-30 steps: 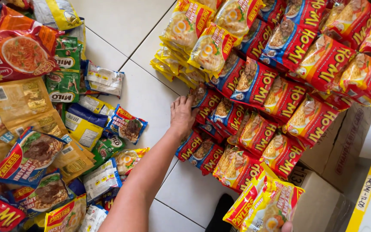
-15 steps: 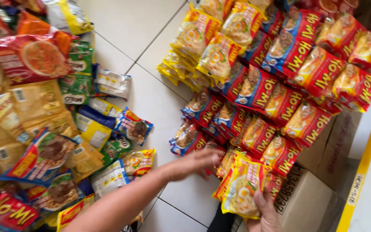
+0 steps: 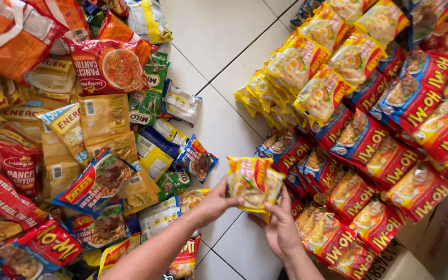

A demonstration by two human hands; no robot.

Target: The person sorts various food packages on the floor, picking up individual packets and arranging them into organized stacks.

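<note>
Both of my hands hold a small stack of yellow and orange noodle packets over the white tiled floor. My left hand grips the stack's left edge with the thumb on top. My right hand cups it from below and from the right. Just to the right lie overlapping rows of red and blue noodle packets, and beyond them rows of yellow noodle packets.
A loose heap of mixed sachets and snack packets covers the floor at the left. A strip of bare white tiled floor runs between the heap and the rows. A cardboard box stands at the lower right.
My left hand has left the red and blue rows and joined my right hand on the yellow stack. The stack has risen toward the middle of the view.
</note>
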